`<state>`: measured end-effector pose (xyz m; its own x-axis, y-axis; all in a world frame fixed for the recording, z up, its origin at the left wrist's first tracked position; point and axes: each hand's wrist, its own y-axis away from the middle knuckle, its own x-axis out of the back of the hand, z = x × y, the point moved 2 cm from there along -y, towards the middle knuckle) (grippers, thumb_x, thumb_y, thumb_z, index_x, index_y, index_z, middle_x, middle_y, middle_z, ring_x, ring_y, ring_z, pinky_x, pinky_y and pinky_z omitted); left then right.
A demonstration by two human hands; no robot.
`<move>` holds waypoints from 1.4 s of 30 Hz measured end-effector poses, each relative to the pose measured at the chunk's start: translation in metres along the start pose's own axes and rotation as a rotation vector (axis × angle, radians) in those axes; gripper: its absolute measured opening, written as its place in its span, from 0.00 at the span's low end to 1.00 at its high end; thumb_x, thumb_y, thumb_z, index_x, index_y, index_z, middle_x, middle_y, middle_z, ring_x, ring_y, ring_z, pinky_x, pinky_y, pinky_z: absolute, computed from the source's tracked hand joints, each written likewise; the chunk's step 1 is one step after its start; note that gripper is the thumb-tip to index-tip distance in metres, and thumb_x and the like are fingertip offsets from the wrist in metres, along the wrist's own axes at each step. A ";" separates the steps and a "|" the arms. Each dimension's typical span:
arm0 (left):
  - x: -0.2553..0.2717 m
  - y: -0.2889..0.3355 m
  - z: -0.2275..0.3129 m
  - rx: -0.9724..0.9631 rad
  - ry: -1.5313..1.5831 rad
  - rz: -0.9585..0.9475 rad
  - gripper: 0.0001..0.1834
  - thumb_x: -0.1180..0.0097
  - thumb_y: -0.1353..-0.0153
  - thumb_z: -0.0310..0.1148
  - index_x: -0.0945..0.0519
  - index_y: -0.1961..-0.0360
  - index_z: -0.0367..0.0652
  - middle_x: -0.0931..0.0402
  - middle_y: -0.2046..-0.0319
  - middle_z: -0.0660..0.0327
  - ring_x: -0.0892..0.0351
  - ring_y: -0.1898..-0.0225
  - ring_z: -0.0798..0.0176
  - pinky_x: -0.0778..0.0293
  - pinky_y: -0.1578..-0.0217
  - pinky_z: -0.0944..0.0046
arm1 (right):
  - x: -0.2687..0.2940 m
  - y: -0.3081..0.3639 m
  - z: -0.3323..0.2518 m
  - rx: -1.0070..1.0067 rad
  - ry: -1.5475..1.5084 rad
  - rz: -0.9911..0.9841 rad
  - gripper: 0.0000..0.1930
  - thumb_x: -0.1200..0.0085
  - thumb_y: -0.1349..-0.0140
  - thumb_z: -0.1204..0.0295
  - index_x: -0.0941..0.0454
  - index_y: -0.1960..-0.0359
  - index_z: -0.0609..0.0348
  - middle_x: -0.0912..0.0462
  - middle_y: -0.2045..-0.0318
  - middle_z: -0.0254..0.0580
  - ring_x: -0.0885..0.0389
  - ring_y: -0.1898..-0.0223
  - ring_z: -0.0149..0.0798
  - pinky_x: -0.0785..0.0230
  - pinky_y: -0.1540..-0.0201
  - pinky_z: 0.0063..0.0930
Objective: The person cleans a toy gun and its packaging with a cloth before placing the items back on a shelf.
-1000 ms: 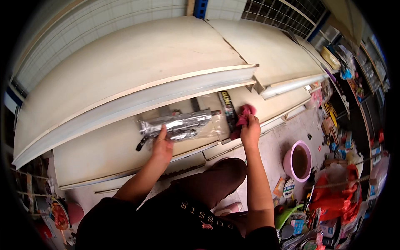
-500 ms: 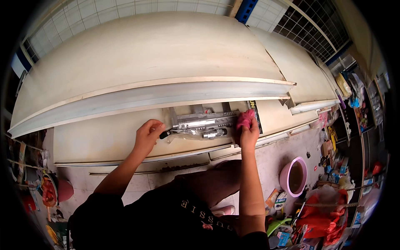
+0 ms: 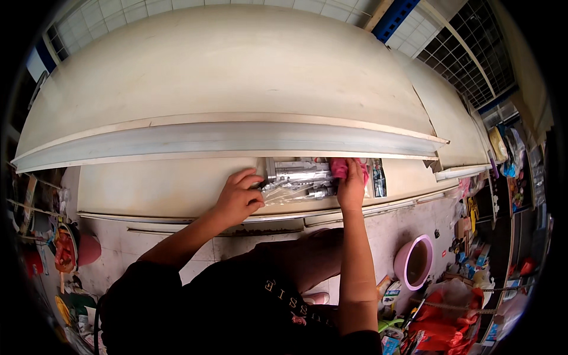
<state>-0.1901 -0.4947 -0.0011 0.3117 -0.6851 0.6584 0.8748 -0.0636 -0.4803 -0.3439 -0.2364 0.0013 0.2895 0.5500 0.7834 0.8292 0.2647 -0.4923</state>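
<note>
A silver-grey toy gun in clear plastic packaging point(image 3: 296, 174) lies on the lower shelf point(image 3: 145, 186), its far side partly under the overhanging upper shelf. My left hand point(image 3: 239, 198) is at the package's left end, fingers curled around a dark part and the crinkled plastic. In my right hand point(image 3: 352, 188) is a bunched pink cloth point(image 3: 338, 167), pressed onto the right part of the package and covering some of it. A dark printed card or pack point(image 3: 379, 178) shows just right of that hand.
The upper shelf's front lip point(image 3: 236, 139) runs close above my hands. A pink basin point(image 3: 413, 262) holding murky liquid stands on the floor at right. Red plastic bags point(image 3: 447, 316) and assorted goods crowd the lower right. A reddish bucket point(image 3: 89, 244) is at left.
My left hand has come in to the package's left end. My right hand has moved the pink cloth leftward over the package. The whole view has shifted a little.
</note>
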 end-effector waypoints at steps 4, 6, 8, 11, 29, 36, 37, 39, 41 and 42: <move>0.009 0.006 -0.005 -0.102 -0.084 0.003 0.07 0.38 0.51 0.35 0.21 0.72 0.46 0.24 0.65 0.60 0.28 0.56 0.55 0.32 0.56 0.57 | -0.007 -0.001 -0.020 -0.114 -0.184 -0.011 0.24 0.52 0.53 0.85 0.27 0.51 0.57 0.25 0.52 0.53 0.29 0.49 0.55 0.43 0.42 0.43; 0.011 0.006 -0.023 0.077 -0.050 0.054 0.09 0.38 0.50 0.37 0.22 0.71 0.45 0.24 0.66 0.60 0.27 0.58 0.55 0.31 0.58 0.56 | -0.014 0.010 -0.034 -0.105 -0.302 -0.085 0.23 0.54 0.53 0.86 0.27 0.52 0.57 0.27 0.50 0.55 0.30 0.47 0.55 0.39 0.43 0.41; 0.020 -0.005 -0.034 0.321 -0.067 0.192 0.15 0.38 0.49 0.41 0.24 0.67 0.42 0.25 0.72 0.60 0.27 0.67 0.53 0.29 0.65 0.55 | -0.014 0.013 -0.042 -0.037 -0.135 -0.050 0.22 0.52 0.52 0.85 0.27 0.53 0.57 0.29 0.47 0.58 0.31 0.46 0.57 0.40 0.41 0.40; 0.022 -0.027 -0.047 0.554 -0.259 -0.055 0.15 0.39 0.50 0.45 0.22 0.69 0.45 0.24 0.75 0.58 0.24 0.73 0.53 0.29 0.71 0.55 | -0.015 0.013 -0.040 -0.061 -0.162 -0.066 0.21 0.52 0.52 0.84 0.27 0.53 0.57 0.30 0.46 0.58 0.32 0.44 0.57 0.41 0.40 0.41; 0.025 -0.022 0.002 0.434 0.876 0.107 0.26 0.40 0.47 0.26 0.33 0.46 0.36 0.30 0.48 0.52 0.29 0.48 0.59 0.31 0.51 0.62 | 0.036 0.008 -0.165 -0.286 -1.300 -0.700 0.32 0.48 0.47 0.81 0.41 0.37 0.62 0.30 0.44 0.44 0.27 0.51 0.33 0.34 0.51 0.23; 0.036 -0.032 -0.036 0.557 0.722 0.122 0.12 0.49 0.43 0.22 0.22 0.57 0.39 0.21 0.59 0.54 0.21 0.61 0.61 0.25 0.62 0.64 | -0.013 0.017 -0.092 -0.004 -0.305 -0.269 0.26 0.45 0.42 0.62 0.33 0.44 0.61 0.32 0.45 0.62 0.35 0.42 0.56 0.42 0.40 0.38; 0.032 -0.037 -0.036 0.285 0.307 -0.089 0.15 0.47 0.48 0.20 0.21 0.59 0.42 0.21 0.60 0.54 0.21 0.62 0.57 0.25 0.61 0.62 | -0.015 0.021 -0.097 -0.001 -0.311 -0.274 0.26 0.45 0.42 0.62 0.33 0.44 0.61 0.32 0.45 0.62 0.35 0.42 0.56 0.42 0.40 0.38; 0.023 -0.043 -0.043 0.015 -0.114 -0.293 0.18 0.45 0.54 0.19 0.19 0.60 0.44 0.21 0.60 0.54 0.21 0.63 0.52 0.25 0.61 0.60 | -0.017 0.028 -0.108 0.143 -0.004 -0.261 0.27 0.43 0.44 0.64 0.33 0.43 0.59 0.37 0.41 0.61 0.40 0.38 0.55 0.46 0.37 0.39; 0.017 -0.052 -0.050 -0.154 -0.335 -0.199 0.20 0.45 0.57 0.22 0.19 0.59 0.50 0.23 0.58 0.53 0.24 0.58 0.47 0.27 0.56 0.57 | -0.017 0.030 -0.104 0.099 -0.034 -0.285 0.27 0.43 0.46 0.65 0.31 0.43 0.56 0.41 0.38 0.58 0.43 0.37 0.54 0.48 0.36 0.40; 0.017 -0.056 -0.055 -0.100 -0.357 -0.100 0.16 0.46 0.54 0.25 0.18 0.62 0.48 0.23 0.59 0.52 0.25 0.55 0.47 0.29 0.53 0.55 | -0.015 0.028 -0.102 0.098 -0.088 -0.316 0.27 0.43 0.47 0.66 0.31 0.44 0.56 0.40 0.38 0.57 0.42 0.37 0.54 0.48 0.36 0.40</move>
<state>-0.2543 -0.5426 0.0052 0.3514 -0.3768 0.8570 0.8724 -0.2003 -0.4458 -0.2766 -0.3180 0.0147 -0.0201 0.4935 0.8695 0.8205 0.5051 -0.2677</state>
